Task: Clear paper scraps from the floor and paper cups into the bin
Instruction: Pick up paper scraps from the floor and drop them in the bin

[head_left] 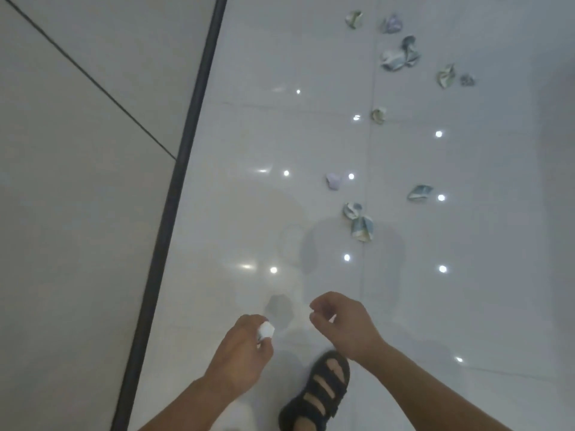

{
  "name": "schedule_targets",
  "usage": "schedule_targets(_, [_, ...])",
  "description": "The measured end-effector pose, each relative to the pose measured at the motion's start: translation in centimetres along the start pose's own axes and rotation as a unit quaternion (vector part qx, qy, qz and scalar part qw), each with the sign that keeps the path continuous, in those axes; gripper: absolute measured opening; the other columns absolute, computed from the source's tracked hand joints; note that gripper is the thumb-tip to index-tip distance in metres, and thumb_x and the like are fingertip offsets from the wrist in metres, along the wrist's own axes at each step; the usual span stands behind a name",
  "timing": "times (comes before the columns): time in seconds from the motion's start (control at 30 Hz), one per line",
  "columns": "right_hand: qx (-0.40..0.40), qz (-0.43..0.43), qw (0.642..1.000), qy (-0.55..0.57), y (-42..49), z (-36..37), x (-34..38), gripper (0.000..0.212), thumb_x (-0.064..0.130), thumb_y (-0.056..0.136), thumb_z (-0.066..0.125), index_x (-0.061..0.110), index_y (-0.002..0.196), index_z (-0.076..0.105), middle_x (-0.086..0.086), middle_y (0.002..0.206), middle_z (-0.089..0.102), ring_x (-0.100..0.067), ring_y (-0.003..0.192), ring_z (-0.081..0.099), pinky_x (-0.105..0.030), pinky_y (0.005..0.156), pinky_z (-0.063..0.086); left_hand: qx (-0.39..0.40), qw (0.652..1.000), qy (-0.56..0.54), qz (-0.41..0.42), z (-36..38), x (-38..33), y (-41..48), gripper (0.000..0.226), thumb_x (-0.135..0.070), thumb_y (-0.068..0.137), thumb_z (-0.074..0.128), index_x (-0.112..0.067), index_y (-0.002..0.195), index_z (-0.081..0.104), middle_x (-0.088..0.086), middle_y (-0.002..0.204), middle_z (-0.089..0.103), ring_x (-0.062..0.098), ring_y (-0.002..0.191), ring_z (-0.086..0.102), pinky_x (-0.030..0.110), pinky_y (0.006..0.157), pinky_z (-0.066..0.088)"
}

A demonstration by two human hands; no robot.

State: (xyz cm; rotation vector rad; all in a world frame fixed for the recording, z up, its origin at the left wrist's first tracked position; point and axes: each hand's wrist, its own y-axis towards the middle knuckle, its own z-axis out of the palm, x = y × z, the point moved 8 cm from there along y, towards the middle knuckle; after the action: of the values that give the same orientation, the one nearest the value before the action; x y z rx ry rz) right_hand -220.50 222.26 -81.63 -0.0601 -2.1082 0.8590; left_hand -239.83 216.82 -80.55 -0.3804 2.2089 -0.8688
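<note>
My left hand point(245, 349) grips a small white crumpled paper scrap point(266, 330) between thumb and fingers, low in the view. My right hand point(342, 321) hangs beside it with fingers loosely curled; a sliver of white shows at its fingertips, too small to tell what it is. Several crumpled paper scraps lie on the glossy white floor ahead: a twisted one point(359, 221) nearest, a pale lilac one point(333, 180), a greenish one point(420, 191), and a cluster point(399, 56) farther off at the upper right. No bin and no paper cup is in view.
A dark skirting strip point(174, 197) runs diagonally down the left, with a grey tiled wall point(77, 181) behind it. My sandalled foot point(320, 390) stands on the floor below my right hand. Ceiling lights reflect as bright dots on the tiles.
</note>
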Motion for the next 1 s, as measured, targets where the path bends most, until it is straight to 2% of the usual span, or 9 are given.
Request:
schedule_targets(0.07, [-0.022, 0.005, 0.997, -0.074, 0.5, -3.8, -1.4, 0.015, 0.038, 0.089, 0.062, 0.037, 0.104, 0.060, 0.022, 0.099, 0.059, 0.009, 0.086, 0.054, -0.005, 0.078, 0.040, 0.007, 1.000, 0.021, 0.016, 0.2, -2.8, 1.7, 0.021, -0.015, 0.092, 0.052, -0.013, 0.111, 0.058, 0.000, 0.108, 0.054, 0.011, 0.099, 0.052, 0.007, 0.082, 0.032])
schedule_targets(0.17, [-0.041, 0.024, 0.987, -0.157, 2.2, -8.0, -3.0, 0.038, 0.040, 0.091, 0.059, 0.030, 0.128, 0.054, 0.012, 0.123, 0.053, -0.004, 0.112, 0.050, -0.021, 0.093, 0.042, 0.018, 0.999, 0.020, 0.030, 0.6, -6.3, 4.2, 0.028, -0.019, 0.094, 0.049, -0.016, 0.121, 0.055, 0.001, 0.117, 0.055, 0.011, 0.102, 0.052, 0.017, 0.092, 0.040])
schedule_targets(0.3, [-0.053, 0.063, 0.972, -0.220, 5.3, -11.4, -4.2, 0.056, 0.039, 0.092, 0.056, 0.026, 0.143, 0.039, 0.002, 0.140, 0.041, -0.016, 0.126, 0.042, -0.027, 0.095, 0.042, 0.035, 0.999, -0.004, 0.042, 0.9, -9.5, 7.9, 0.045, -0.018, 0.094, 0.050, -0.027, 0.138, 0.042, -0.005, 0.129, 0.048, 0.007, 0.107, 0.051, 0.020, 0.097, 0.041])
schedule_targets(0.5, [-0.072, 0.145, 0.959, -0.234, 11.3, -14.2, -7.0, 0.066, 0.039, 0.090, 0.057, 0.024, 0.148, 0.029, 0.001, 0.144, 0.035, -0.018, 0.126, 0.041, -0.032, 0.094, 0.045, 0.041, 0.997, -0.053, 0.029, -0.2, -11.3, 14.6, 0.036, -0.018, 0.093, 0.053, -0.032, 0.126, 0.054, -0.004, 0.114, 0.052, 0.009, 0.096, 0.056, 0.024, 0.092, 0.047])
schedule_targets(0.63, [-0.083, 0.200, 0.947, -0.236, 16.2, -14.2, -10.8, 0.070, 0.041, 0.089, 0.059, 0.023, 0.148, 0.026, -0.002, 0.147, 0.031, -0.024, 0.126, 0.041, -0.036, 0.089, 0.047, 0.036, 0.999, 0.003, 0.024, -0.4, -9.6, 19.9, 0.035, -0.021, 0.094, 0.051, -0.031, 0.127, 0.051, -0.008, 0.118, 0.048, -0.003, 0.084, 0.049, 0.001, 0.066, 0.040])
schedule_targets(0.8, [-0.087, 0.194, 0.941, -0.261, 23.0, -12.5, -15.3, 0.075, 0.050, 0.087, 0.060, 0.024, 0.147, 0.023, -0.004, 0.146, 0.028, -0.027, 0.121, 0.042, -0.037, 0.083, 0.048, 0.038, 0.998, 0.046, -0.014, 1.8, -5.2, 25.6, 0.037, -0.022, 0.095, 0.049, -0.026, 0.132, 0.048, -0.002, 0.131, 0.049, 0.012, 0.110, 0.050, 0.022, 0.096, 0.039])
schedule_targets(0.87, [-0.094, 0.194, 0.941, -0.262, 25.9, -11.9, -17.3, 0.077, 0.052, 0.086, 0.060, 0.023, 0.147, 0.023, -0.005, 0.145, 0.028, -0.029, 0.121, 0.042, -0.037, 0.082, 0.047, 0.034, 0.998, 0.046, -0.020, 3.1, -3.8, 27.8, 0.036, -0.022, 0.094, 0.050, -0.028, 0.130, 0.049, -0.004, 0.130, 0.049, 0.007, 0.101, 0.051, 0.014, 0.088, 0.040])
schedule_targets(0.93, [-0.101, 0.201, 0.940, -0.256, 28.2, -11.2, -19.2, 0.078, 0.053, 0.087, 0.060, 0.021, 0.147, 0.022, -0.007, 0.143, 0.029, -0.030, 0.120, 0.043, -0.038, 0.080, 0.046, 0.033, 0.998, 0.040, -0.031, 4.5, -2.3, 29.8, 0.034, -0.021, 0.094, 0.051, -0.029, 0.127, 0.050, -0.005, 0.126, 0.048, 0.003, 0.092, 0.051, 0.002, 0.070, 0.037])
schedule_targets(1.0, [-0.107, 0.210, 0.939, -0.251, 29.6, -10.2, -21.0, 0.075, 0.052, 0.087, 0.060, 0.019, 0.145, 0.026, -0.008, 0.138, 0.033, -0.031, 0.116, 0.046, -0.037, 0.075, 0.043, 0.032, 0.998, 0.040, -0.040, 5.6, -1.1, 31.3, 0.035, -0.022, 0.094, 0.051, -0.028, 0.128, 0.050, -0.005, 0.126, 0.047, 0.005, 0.096, 0.049, 0.002, 0.065, 0.035])
